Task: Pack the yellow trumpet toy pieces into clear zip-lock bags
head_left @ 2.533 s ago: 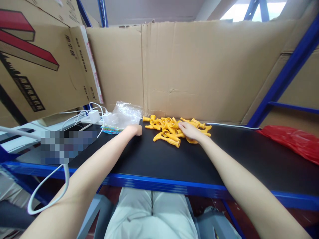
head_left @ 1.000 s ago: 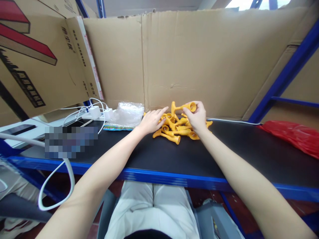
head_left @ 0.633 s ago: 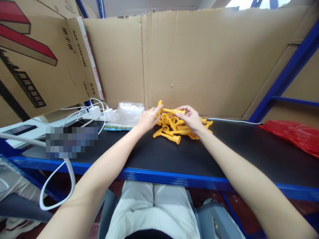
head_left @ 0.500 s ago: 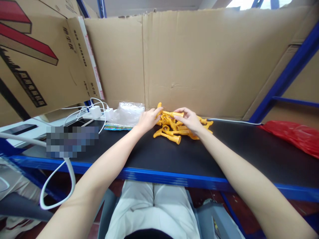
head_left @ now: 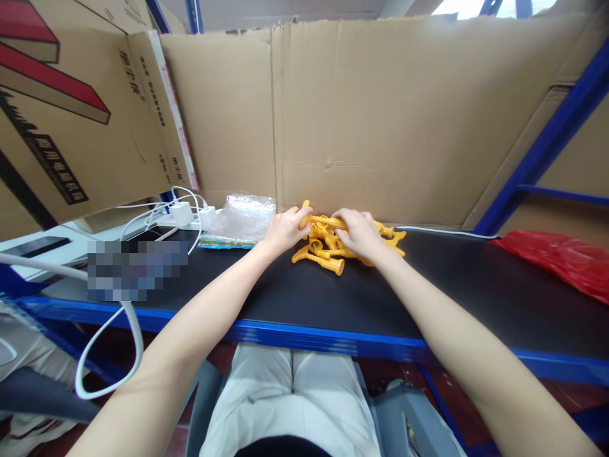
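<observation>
My left hand (head_left: 288, 230) is closed around the curved end of a yellow plastic piece (head_left: 328, 221), which has a ridged stem. At the piece's other end, my right hand (head_left: 360, 232) has its fingers wrapped over it, covering that end. This piece lies roughly level, just above a pile of similar yellow plastic pieces (head_left: 328, 238). Nearest me, one loose yellow piece (head_left: 326, 261) rests on the black tabletop, its hollow flared end pointing right. Part of the pile is hidden beneath my right hand.
Clear plastic packaging (head_left: 245, 219) lies left of the pile, near white chargers and cables (head_left: 181, 214). A red plastic bag (head_left: 556, 257) sits at the right. Behind stands a cardboard panel (head_left: 380, 120); a blue metal edge (head_left: 333, 339) runs along the front.
My right hand has closed further over the held piece's flared end, which showed before and is now covered. The piece has tilted slightly; my left hand has barely moved.
</observation>
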{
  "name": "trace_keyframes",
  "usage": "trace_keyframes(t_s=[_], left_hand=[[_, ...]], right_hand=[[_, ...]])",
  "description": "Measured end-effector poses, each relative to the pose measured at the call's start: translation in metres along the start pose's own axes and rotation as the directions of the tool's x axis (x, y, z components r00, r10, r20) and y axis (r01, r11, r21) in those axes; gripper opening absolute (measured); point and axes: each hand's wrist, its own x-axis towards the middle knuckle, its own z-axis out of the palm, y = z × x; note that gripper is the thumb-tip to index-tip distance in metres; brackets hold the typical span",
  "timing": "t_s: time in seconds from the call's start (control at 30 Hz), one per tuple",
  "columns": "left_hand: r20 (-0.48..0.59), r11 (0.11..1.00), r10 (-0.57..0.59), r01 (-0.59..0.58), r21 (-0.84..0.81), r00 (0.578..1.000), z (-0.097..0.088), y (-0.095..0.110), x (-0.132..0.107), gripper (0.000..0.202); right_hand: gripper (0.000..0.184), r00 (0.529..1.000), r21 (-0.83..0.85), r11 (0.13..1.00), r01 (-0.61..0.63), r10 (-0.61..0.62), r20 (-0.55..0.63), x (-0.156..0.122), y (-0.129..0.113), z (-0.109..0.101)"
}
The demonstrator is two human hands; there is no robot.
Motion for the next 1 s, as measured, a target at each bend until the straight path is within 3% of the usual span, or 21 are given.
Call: trace_keyframes(t_s=[0.33,0.57,0.77,1.0], left_hand=[[-0.004,1.0,-0.02,0.02,-0.019,1.0,0.0022,-0.0051,-0.0003,0.036],[-0.011,0.999,-0.019,0.019,-0.03,1.0,0.003,-0.0055,-0.0001,0.035],[-0.007,0.999,-0.038,0.038,-0.035,0.999,0.0017,-0.0087,0.0003,0.035],[0.011,0.998,-0.06,0.06,-0.017,0.998,0.0011,-0.0089,0.0004,0.035]], right_hand=[[0.03,0.998,-0.05,0.999,0.003,0.0,0.06,-0.0002,-0.0027,0.0033],[0.024,1.0,0.004,1.0,0.021,-0.021,-0.003,-0.0007,-0.0004,0.0004],[0.035,1.0,0.033,0.999,0.003,-0.004,0.01,-0.0018,-0.0017,0.007],[0.032,1.0,0.008,1.0,0.024,-0.024,0.002,-0.0021,0.0009,0.0076]])
